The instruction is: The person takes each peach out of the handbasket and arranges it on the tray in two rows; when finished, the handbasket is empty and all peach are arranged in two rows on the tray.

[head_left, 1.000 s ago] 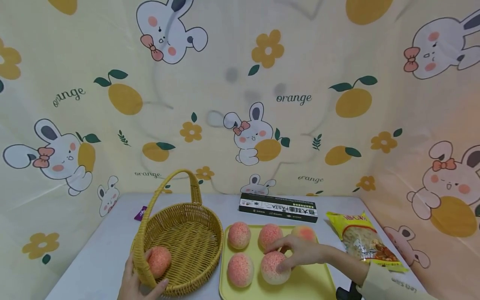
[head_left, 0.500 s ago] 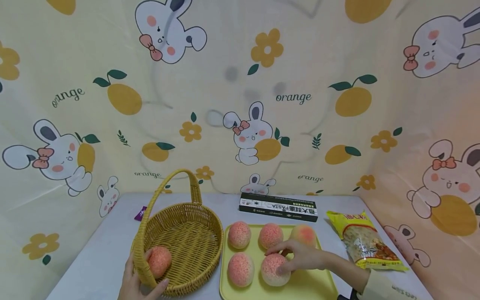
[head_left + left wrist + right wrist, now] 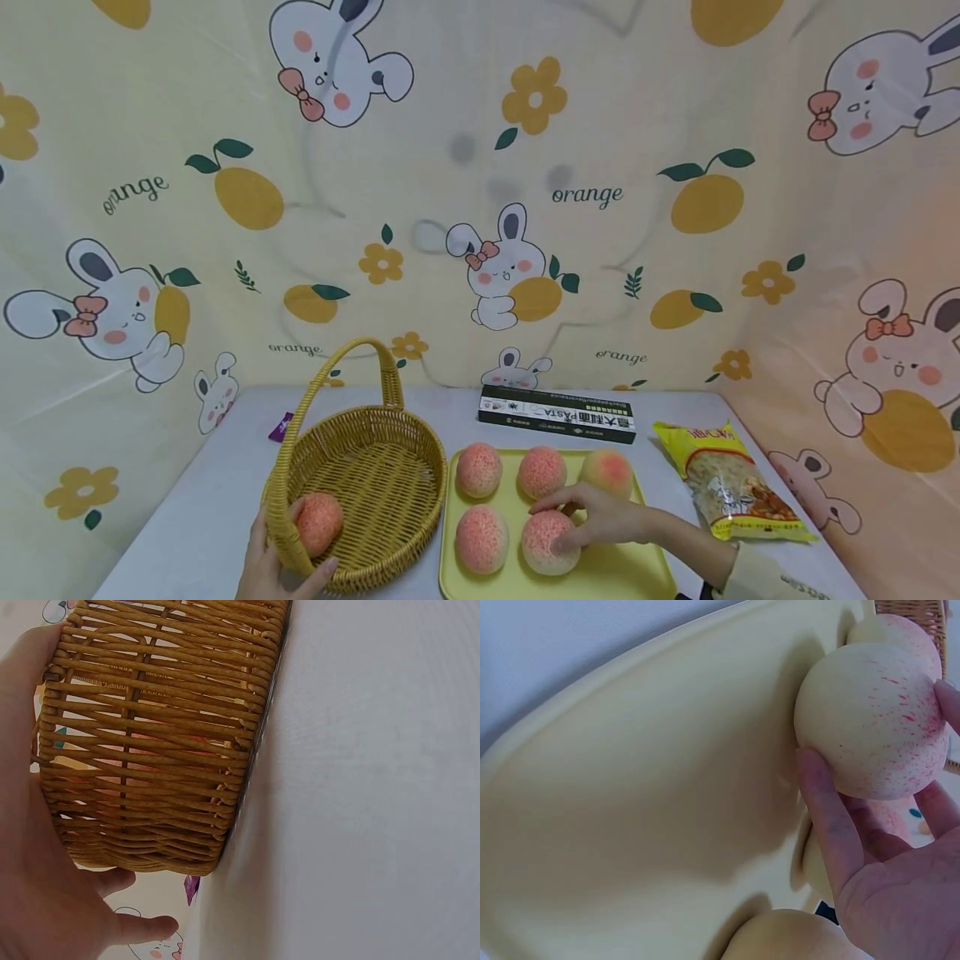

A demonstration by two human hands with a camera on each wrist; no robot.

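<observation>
**Six peaches: five on the tray, one in the basket**

Little has moved since the earlier frames: the right hand has settled lower onto the front peach and curls round it more closely. Its fingers and thumb wrap the fruit from the right side, as the right wrist view shows, with the peach resting on the yellow tray.

Five peaches lie on that tray: three in the back row and two in the front, the gripped one being the front right. A sixth peach sits inside the wicker basket, at its near left edge.

Holding the basket where its one arched handle meets the rim, the left hand keeps its place, thumb and fingers clasped on the weave. Basket and tray stand just beside each other on the white table.

Behind the tray lies one dark pasta box; to its right, one yellow snack bag.
</observation>
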